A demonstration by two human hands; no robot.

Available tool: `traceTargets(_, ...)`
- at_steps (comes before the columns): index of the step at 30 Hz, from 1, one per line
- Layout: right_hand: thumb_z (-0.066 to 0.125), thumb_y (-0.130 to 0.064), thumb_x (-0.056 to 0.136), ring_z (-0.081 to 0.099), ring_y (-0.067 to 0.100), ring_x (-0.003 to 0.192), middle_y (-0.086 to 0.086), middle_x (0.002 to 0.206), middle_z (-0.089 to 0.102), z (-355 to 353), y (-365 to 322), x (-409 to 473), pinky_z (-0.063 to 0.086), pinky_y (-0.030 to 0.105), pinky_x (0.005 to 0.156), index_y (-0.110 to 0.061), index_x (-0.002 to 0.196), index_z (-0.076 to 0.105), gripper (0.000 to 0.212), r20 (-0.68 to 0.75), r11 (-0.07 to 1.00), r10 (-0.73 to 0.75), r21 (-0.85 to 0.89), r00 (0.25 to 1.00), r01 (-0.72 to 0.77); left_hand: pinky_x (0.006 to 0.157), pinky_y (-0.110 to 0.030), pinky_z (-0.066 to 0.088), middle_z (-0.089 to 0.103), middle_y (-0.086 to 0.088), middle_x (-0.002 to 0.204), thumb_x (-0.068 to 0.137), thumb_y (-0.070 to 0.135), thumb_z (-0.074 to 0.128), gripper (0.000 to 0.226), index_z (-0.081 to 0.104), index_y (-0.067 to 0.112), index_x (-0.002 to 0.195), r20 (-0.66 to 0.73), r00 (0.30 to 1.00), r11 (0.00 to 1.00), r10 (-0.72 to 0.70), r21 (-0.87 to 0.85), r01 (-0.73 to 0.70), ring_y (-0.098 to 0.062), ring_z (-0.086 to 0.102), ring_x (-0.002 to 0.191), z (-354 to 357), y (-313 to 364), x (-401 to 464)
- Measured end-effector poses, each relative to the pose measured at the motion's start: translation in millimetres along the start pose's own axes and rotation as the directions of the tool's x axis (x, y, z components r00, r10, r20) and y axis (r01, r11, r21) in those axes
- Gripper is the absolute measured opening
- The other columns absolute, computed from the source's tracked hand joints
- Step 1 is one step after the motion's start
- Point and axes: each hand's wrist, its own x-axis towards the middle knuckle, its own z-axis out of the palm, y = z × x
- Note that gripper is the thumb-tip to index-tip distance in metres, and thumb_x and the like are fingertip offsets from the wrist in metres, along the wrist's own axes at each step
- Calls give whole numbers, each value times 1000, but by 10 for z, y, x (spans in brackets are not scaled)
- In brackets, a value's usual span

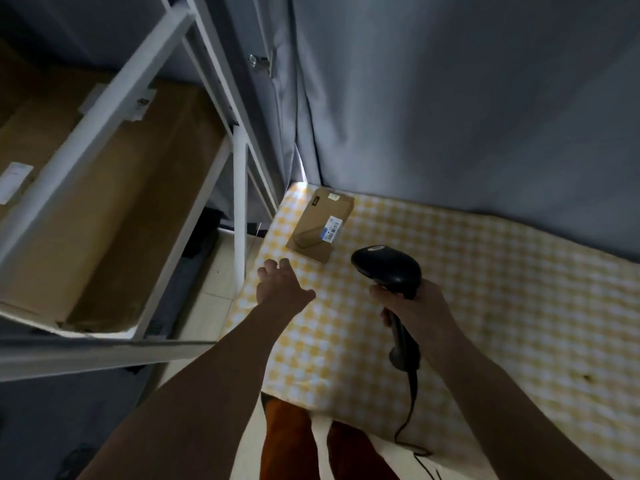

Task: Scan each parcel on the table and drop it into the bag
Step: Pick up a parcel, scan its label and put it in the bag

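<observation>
The parcel lies at the bench's far left corner. Your left hand hovers near it, fingers spread and empty; your right hand grips the barcode scanner.

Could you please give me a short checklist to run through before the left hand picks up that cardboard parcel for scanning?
1. Flat brown cardboard parcel lies on the yellow-and-white checked tablecloth, nothing on top: ok.
2. White barcode label faces up and is uncovered: ok.
3. Left hand is free, fingers spread, just short of the parcel, not touching it: ok.
4. Right hand grips the black handheld barcode scanner by its handle: ok.
5. Scanner head is aimed at the label: cannot tell.
6. Cream fabric bag at the table's near edge is open to receive the parcel: cannot tell, only a strip shows.
</observation>
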Motion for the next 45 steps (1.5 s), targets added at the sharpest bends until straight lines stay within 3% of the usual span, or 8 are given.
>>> traceTargets(8,72,-15,83,57,23,57,10,60,60,238,194,758,46,33,59,-2,86,67,14,-96,995,75,67,992,-69,107,-42,36,13,-14,152,66,56,80,121,8,9,151,35,999,989,-37,-139,41,-31,13,142,318,284,972)
traceTargets(13,71,-14,84,56,18,56,9,62,59,412,392,1120,46,24,51,-4,86,66,11,-127,988,126,106,984,-113,116,-45,27,-4,-14,160,62,61,80,135,-8,13,153,53,995,974,-88,-203,97,-29,-2,149,621,398,1537)
traceTargets(20,71,-13,84,58,18,59,7,63,60,492,612,1226,48,27,58,-8,89,65,9,-160,973,188,165,969,-161,105,-45,39,24,-17,145,66,68,71,127,0,7,152,-5,996,982,-90,-167,88,-34,29,133,842,442,1862)
traceTargets(25,71,-14,84,59,19,61,8,66,62,468,577,1158,48,27,57,-9,90,65,10,-176,972,206,154,963,-180,104,-45,38,23,-17,143,64,44,84,127,-2,17,153,179,981,939,-76,-317,130,-36,28,132,710,339,1781)
traceTargets(31,70,-14,84,58,17,56,8,65,62,401,360,885,47,16,47,-7,88,65,10,-177,983,177,86,968,-164,105,-47,39,18,-10,146,59,30,88,129,1,17,153,155,978,943,137,-322,-81,-33,21,136,371,20,1417)
traceTargets(34,70,-11,84,57,19,58,9,65,61,345,241,658,48,22,52,-6,88,64,8,-177,983,177,86,968,-164,104,-43,39,12,-7,151,57,30,89,133,0,14,154,68,962,943,264,-227,-243,-27,14,141,91,-78,1197)
traceTargets(37,70,-11,84,58,22,61,10,66,61,304,100,411,49,30,60,-7,92,65,10,-180,986,156,84,971,-143,109,-43,35,7,-7,156,55,30,91,137,-1,15,154,-6,922,908,388,-171,-383,-25,10,145,-269,-70,979)
traceTargets(45,69,-10,85,56,19,56,10,62,59,202,-472,-299,46,22,52,-3,86,66,7,-203,996,-43,74,978,59,110,-39,36,20,-3,150,43,43,94,138,15,16,153,-302,760,779,576,-80,-622,-21,19,141,-1492,210,354)
